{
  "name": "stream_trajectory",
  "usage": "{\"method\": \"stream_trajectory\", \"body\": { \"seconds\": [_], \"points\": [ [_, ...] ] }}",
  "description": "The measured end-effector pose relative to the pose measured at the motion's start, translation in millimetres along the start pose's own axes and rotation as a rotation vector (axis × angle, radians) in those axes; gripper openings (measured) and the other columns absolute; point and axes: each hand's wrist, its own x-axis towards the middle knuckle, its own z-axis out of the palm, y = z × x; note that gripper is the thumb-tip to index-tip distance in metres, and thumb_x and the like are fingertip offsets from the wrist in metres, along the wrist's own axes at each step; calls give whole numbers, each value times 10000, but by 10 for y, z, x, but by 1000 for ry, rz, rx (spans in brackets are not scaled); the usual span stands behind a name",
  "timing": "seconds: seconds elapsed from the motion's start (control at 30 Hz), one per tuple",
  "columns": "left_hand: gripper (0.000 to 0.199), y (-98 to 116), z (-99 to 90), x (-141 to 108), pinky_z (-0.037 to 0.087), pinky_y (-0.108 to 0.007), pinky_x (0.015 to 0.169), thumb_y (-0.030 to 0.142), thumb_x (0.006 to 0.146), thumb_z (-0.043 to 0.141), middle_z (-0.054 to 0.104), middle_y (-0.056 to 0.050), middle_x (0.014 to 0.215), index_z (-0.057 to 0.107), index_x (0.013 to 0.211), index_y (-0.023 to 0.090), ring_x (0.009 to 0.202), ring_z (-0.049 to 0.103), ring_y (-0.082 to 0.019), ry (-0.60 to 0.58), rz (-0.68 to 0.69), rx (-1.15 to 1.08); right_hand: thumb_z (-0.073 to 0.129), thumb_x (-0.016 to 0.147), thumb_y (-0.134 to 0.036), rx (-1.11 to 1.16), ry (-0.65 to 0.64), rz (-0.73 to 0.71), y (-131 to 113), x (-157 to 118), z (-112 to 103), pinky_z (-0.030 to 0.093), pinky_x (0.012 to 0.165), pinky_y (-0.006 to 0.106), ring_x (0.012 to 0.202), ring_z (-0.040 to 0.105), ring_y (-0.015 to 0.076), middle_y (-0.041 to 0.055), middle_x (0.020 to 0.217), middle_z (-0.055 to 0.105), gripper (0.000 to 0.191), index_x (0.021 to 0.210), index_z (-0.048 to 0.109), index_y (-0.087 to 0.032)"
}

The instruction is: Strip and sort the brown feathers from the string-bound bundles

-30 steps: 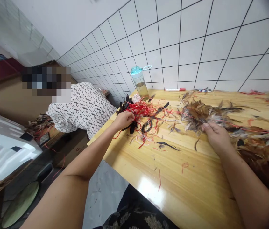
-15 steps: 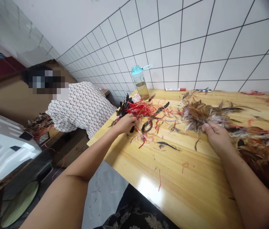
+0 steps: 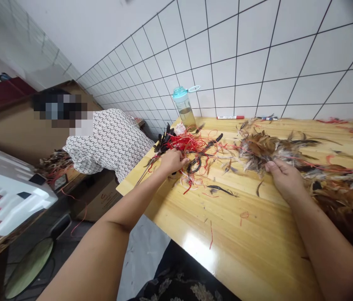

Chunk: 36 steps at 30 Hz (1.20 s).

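Observation:
At the table's left end, my left hand [image 3: 173,161] is closed beside a tangle of red strings [image 3: 186,142]; what its fingers hold, if anything, is hidden. Black feathers [image 3: 163,140] lie just behind it, and a dark looped strand [image 3: 194,164] is to its right. My right hand [image 3: 284,175] pinches the near edge of a bunch of brown and grey feathers [image 3: 259,146]. A larger heap of brown feathers [image 3: 348,200] spreads along the right side, beside my right forearm.
A bottle with a turquoise lid [image 3: 185,108] and a red-and-white marker [image 3: 230,117] stand and lie near the tiled wall. On the left are a person in a patterned top [image 3: 110,136], a white foam box [image 3: 22,192] and a round stool [image 3: 29,267].
My left hand has moved slightly right along the red strings, uncovering thin dark stems at the table's left edge. My right hand stays at the feather bunch.

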Motion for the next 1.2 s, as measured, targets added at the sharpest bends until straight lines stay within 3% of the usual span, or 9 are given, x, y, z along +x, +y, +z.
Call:
{"method": "stream_trajectory", "body": {
  "seconds": [0.17,0.37,0.47,0.67,0.9,1.07,1.2],
  "points": [
    [223,3,70,12,453,-292,706,292,799,519,666,-117,848,677,775,137,779,613,-204,-5,-65,-71,410,803,-464,-1,-9,-1,17,0,-2,376,664,316,682,537,207,46,680,598,310,659,524,-216],
    [207,-197,-112,26,460,-273,743,213,786,492,677,-63,851,686,840,168,794,605,-176,7,-3,-120,402,811,-458,-24,-16,-18,-10,7,17,378,662,320,682,538,209,54,684,601,311,662,523,-214],
    [201,-223,-132,0,458,-303,814,198,779,510,658,-69,904,697,850,184,858,594,-192,56,80,-98,407,809,-449,-33,-19,-15,-25,9,16,380,658,318,678,538,208,53,670,599,305,654,524,-214],
    [251,-95,32,-14,415,-354,861,184,845,490,594,-94,944,684,1002,204,934,516,-219,194,331,60,410,806,-450,-28,-9,-19,-8,6,17,389,677,320,703,556,216,62,706,631,306,657,536,-214],
    [227,-70,64,188,382,-361,782,232,893,478,562,-110,843,692,942,171,853,469,-224,122,568,220,396,794,-468,-40,-10,-25,-13,8,10,380,642,319,660,538,214,40,639,584,321,629,516,-220],
    [151,-107,42,325,394,-354,805,179,844,528,582,-106,854,674,817,151,882,499,-218,75,533,134,397,803,-463,-25,-4,-37,-9,10,16,383,647,321,667,545,214,41,660,600,319,641,522,-218],
    [86,-104,-234,389,413,-308,819,215,786,582,609,-53,826,647,768,162,846,536,-170,185,308,-355,402,824,-444,-6,-7,-51,-1,7,22,382,662,321,674,538,207,40,670,593,304,662,520,-216]
  ]
}}
